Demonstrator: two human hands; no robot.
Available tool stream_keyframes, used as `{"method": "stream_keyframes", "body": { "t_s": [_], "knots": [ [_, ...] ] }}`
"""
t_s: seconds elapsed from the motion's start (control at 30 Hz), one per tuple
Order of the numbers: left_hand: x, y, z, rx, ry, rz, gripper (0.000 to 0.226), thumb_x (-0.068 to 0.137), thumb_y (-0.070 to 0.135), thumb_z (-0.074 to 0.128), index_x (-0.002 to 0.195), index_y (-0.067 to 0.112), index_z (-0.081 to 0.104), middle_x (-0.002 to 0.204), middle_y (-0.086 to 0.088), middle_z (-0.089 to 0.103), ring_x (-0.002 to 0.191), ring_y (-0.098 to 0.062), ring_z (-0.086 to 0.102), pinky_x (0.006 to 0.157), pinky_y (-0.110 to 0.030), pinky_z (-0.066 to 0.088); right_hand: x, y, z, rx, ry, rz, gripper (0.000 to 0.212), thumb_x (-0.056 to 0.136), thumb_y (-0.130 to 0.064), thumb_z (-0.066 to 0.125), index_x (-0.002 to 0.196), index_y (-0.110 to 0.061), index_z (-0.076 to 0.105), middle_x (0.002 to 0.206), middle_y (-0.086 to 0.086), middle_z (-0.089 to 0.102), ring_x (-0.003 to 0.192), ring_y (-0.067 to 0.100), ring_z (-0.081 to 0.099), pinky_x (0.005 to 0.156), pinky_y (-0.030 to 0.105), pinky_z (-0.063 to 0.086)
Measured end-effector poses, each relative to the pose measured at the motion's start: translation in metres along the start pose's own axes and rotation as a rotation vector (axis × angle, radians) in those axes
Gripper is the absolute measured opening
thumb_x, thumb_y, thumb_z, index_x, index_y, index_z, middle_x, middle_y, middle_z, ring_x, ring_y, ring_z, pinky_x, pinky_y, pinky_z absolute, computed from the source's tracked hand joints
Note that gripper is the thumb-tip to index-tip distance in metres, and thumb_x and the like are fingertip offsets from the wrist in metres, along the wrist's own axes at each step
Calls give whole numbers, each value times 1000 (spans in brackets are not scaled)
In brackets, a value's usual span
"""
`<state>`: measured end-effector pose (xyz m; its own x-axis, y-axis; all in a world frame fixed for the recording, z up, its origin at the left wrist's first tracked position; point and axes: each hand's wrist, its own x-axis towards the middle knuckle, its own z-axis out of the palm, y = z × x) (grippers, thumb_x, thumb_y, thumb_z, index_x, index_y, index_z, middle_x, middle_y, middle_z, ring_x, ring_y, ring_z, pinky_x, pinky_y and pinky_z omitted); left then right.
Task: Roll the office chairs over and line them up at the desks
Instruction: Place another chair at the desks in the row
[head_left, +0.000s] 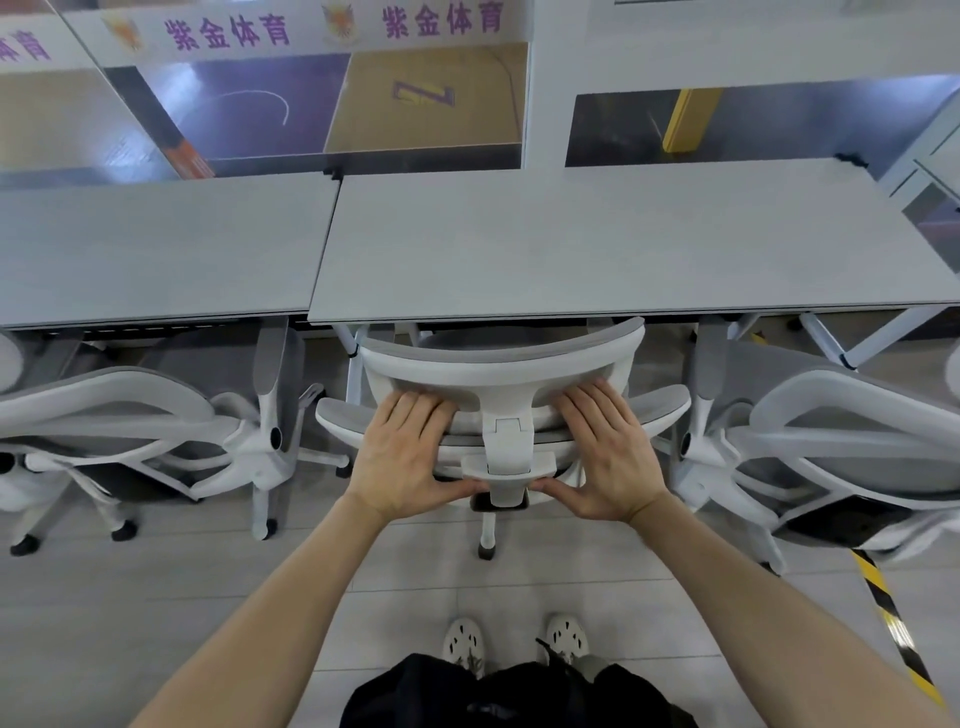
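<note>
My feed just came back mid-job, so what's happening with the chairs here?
A person stands behind a white-framed, grey-mesh office chair, with the left hand and right hand laid flat on its back and the thumbs at the centre bracket. The chair's seat is tucked under the grey rectangular desktop. A matching left neighbour chair stands at the adjoining grey desk, and a right neighbour chair stands near the first desktop's right end.

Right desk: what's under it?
The middle chair reaches just under the front edge of the desk, and white desk legs show beside it. The desktop hides the chair's seat and anything deeper.
</note>
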<state>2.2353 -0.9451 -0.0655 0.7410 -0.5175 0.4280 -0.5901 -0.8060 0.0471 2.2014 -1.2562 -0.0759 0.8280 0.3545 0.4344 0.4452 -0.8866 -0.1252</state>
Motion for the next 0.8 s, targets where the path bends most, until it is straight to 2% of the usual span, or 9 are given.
{"method": "stream_keyframes", "body": {
  "t_s": [0.23,0.63,0.8],
  "knots": [
    [0,-11,1,2,-27,-16,100,79,96,67,128,9,70,126,-7,65,115,-34,61,114,-48,44,6,-4,5,2,5,4,105,84,-82,73,144,3,62,145,18,63,139,42,57,132,56,32],
    [-2,-7,2,3,-13,-11,99,79,94,67,127,8,70,123,-7,65,111,-34,61,111,-48,45,2,-4,5,-4,-4,7,105,84,-82,73,144,3,63,145,18,62,140,42,57,131,58,33],
    [-3,-6,1,18,-53,-18,99,81,96,63,130,10,69,125,-7,64,113,-33,59,116,-49,43,1,-6,3,2,-27,11,106,86,-82,72,147,3,60,148,18,60,143,42,54,132,57,31]
  ]
}}
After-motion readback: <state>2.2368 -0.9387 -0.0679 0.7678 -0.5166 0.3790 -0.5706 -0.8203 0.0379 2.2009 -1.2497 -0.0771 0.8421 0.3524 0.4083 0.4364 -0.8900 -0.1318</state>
